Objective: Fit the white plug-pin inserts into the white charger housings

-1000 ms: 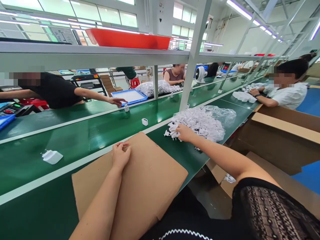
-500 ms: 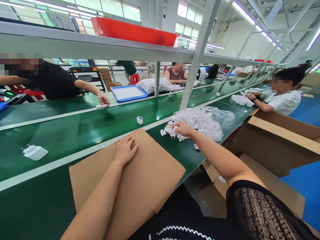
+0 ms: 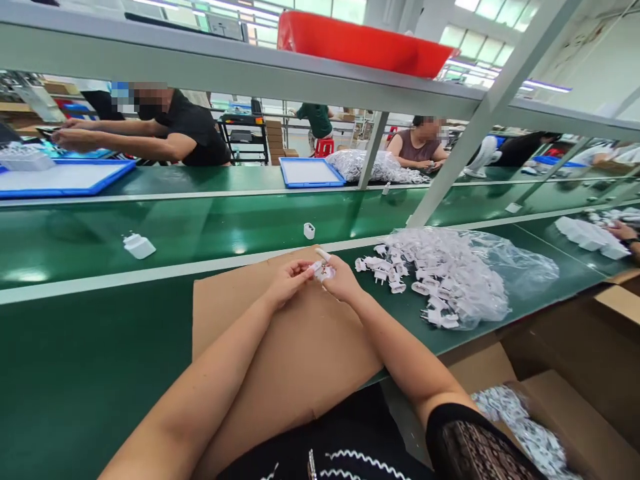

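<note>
My left hand [image 3: 289, 283] and my right hand [image 3: 344, 280] meet above a flat sheet of brown cardboard [image 3: 300, 353] on the green bench. Small white plug parts [image 3: 324, 271] with bits of metal showing are held between them; how many is hard to make out. The left fingers pinch a white part at its left side. My right fingers are closed around the others, partly hiding them. Just right of that hand, a heap of white plug parts [image 3: 435, 273] spills from a clear plastic bag [image 3: 520, 260].
A green conveyor belt [image 3: 225, 233] runs behind the bench, carrying a white charger [image 3: 139, 246] and a white housing [image 3: 309, 231]. A metal post [image 3: 450, 167] and a shelf with a red tray [image 3: 360, 43] stand ahead. Open cardboard boxes [image 3: 565, 413] lie lower right. Co-workers sit across the belt.
My right hand has come from the heap to the cardboard with plug parts. The left hand has lifted off the cardboard and joined it. My view has turned right to left, showing more of the left side.
</note>
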`<state>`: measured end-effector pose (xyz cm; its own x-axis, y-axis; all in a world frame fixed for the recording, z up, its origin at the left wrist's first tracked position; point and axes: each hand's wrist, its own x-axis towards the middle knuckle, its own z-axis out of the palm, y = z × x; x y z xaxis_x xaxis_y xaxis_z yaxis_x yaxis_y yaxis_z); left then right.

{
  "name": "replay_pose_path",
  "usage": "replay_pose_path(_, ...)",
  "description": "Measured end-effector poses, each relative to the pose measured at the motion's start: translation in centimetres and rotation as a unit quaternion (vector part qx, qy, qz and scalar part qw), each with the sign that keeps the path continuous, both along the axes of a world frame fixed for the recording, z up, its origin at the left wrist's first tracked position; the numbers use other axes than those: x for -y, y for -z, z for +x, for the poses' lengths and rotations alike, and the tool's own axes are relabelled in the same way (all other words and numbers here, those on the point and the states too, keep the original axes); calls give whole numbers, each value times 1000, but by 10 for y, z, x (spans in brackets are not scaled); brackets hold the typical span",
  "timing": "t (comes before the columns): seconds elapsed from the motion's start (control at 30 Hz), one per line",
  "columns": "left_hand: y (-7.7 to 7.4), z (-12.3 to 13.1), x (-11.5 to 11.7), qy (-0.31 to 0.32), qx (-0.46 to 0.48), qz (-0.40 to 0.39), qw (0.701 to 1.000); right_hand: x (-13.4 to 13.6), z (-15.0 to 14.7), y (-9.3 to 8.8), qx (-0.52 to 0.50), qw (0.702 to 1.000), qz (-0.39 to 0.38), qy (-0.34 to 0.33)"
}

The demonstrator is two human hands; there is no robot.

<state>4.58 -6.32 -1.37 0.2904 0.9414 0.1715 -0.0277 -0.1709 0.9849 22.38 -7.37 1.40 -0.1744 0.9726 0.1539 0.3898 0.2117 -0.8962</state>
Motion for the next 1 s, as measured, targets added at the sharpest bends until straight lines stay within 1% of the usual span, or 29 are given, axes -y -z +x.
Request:
replay_pose_path(0.07, 1, 0, -2, -30, 20, 2, 999, 2, -1, 8, -106, 989, -94, 35)
replay_pose_path(0.13, 1, -2, -5, -74, 43, 15, 996, 1, 3, 13, -197, 961, -183, 64)
replay_pose_path(0.2, -1, -3, -5, -106, 31, 51, 993, -3, 7, 15, -246, 937, -237, 75)
replay_pose_path(0.27, -5, -3, -1, -117, -29, 116, 986, -7, 11, 13, -261, 926, -265, 60)
replay_pose_path(0.37, -11, 0, 8, -91, -121, 208, 966, -10, 13, 7, -275, 912, -304, 23)
replay_pose_path(0.43, -14, 2, 13, -62, -143, 232, 960, -9, 13, 4, -275, 908, -317, 5)
replay_pose_path(0.5, -14, 2, 14, -43, -162, 242, 956, -8, 12, 1, -266, 911, -316, 4)
replay_pose_path(0.6, -11, -5, 10, -69, -236, 262, 933, -5, 11, 2, -247, 920, -304, 31)
replay_pose_path(0.63, -9, -9, 6, -80, -270, 260, 923, -4, 11, 2, -224, 931, -284, 43)
replay_pose_path(0.67, -5, -12, 3, -88, -304, 248, 915, -4, 11, 3, -182, 950, -247, 53)
replay_pose_path(0.73, 3, -18, -5, -94, -355, 201, 908, -3, 12, 5, -41, 987, -144, 56)
replay_pose_path(0.77, 7, -19, -10, -98, -369, 175, 907, -3, 14, 5, 43, 993, -97, 48)
replay_pose_path(0.8, 10, -20, -14, -104, -379, 155, 906, -3, 15, 5, 118, 990, -65, 35)
replay_pose_path(0.83, 12, -20, -18, -111, -386, 142, 905, -2, 16, 4, 173, 983, -53, 20)
replay_pose_path(0.9, 12, -18, -26, -119, -402, 124, 899, -1, 19, 1, 242, 969, -53, -1)
replay_pose_path(0.93, 9, -17, -31, -124, -413, 110, 895, 0, 21, -2, 266, 962, -52, -7)
replay_pose_path(1.0, -2, -17, -45, -141, -437, 74, 885, 3, 23, -6, 312, 949, -42, -15)
